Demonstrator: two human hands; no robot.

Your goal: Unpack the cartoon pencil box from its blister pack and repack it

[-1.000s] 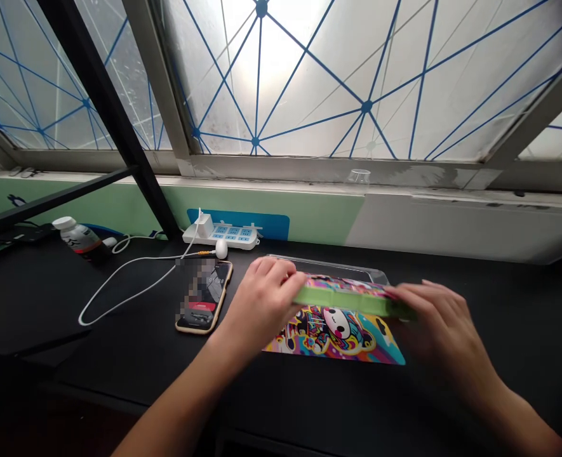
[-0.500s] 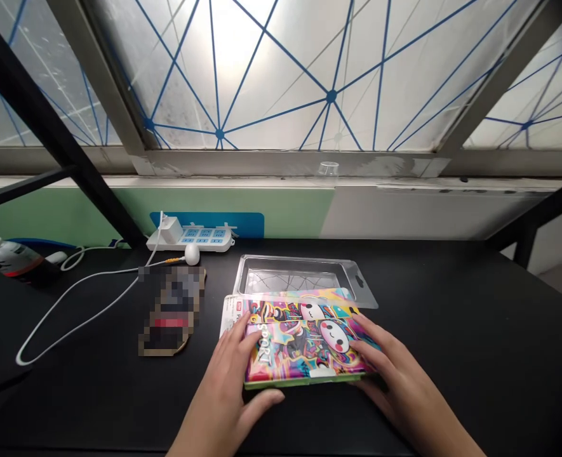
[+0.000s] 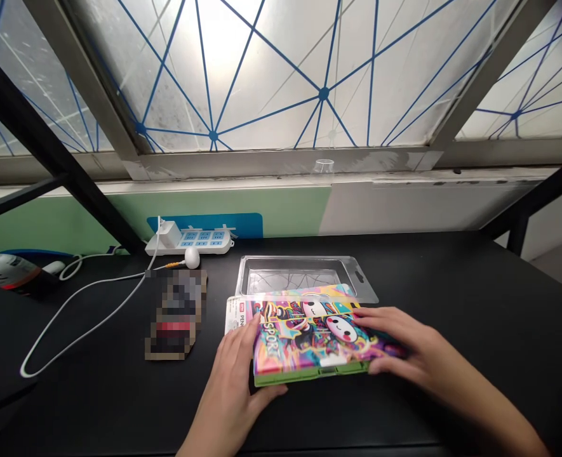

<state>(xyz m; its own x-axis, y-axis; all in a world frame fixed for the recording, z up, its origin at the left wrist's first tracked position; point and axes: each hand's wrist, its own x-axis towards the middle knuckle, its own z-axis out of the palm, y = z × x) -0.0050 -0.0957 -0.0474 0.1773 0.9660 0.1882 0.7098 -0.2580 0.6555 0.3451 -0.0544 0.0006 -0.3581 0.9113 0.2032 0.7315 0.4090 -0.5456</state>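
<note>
A brightly printed pencil case [image 3: 304, 343] with cartoon faces, the word SPORT and a green lower rim lies between my hands. My left hand [image 3: 235, 371] grips its left side, fingers along the edge and thumb at the front underside. At the right end, my right hand [image 3: 399, 339] has its fingers over the top and its thumb by the front corner. Partly under the case and behind it lies a matching printed card [image 3: 235, 312]. A clear plastic blister shell [image 3: 364, 289] rests just beyond, its near edge overlapping the card.
A blurred-out flat object [image 3: 178, 311] lies left on the black desk [image 3: 452, 273]. Beside it loops a white cable [image 3: 78, 298]. A power strip [image 3: 204, 241] stands against the wall, a bottle [image 3: 4, 270] at far left. A small clear cup [image 3: 324, 166] sits on the sill.
The pencil case has turned slightly and its front edge shows more green. My right hand has shifted right, its thumb now at the front corner. The view has moved slightly.
</note>
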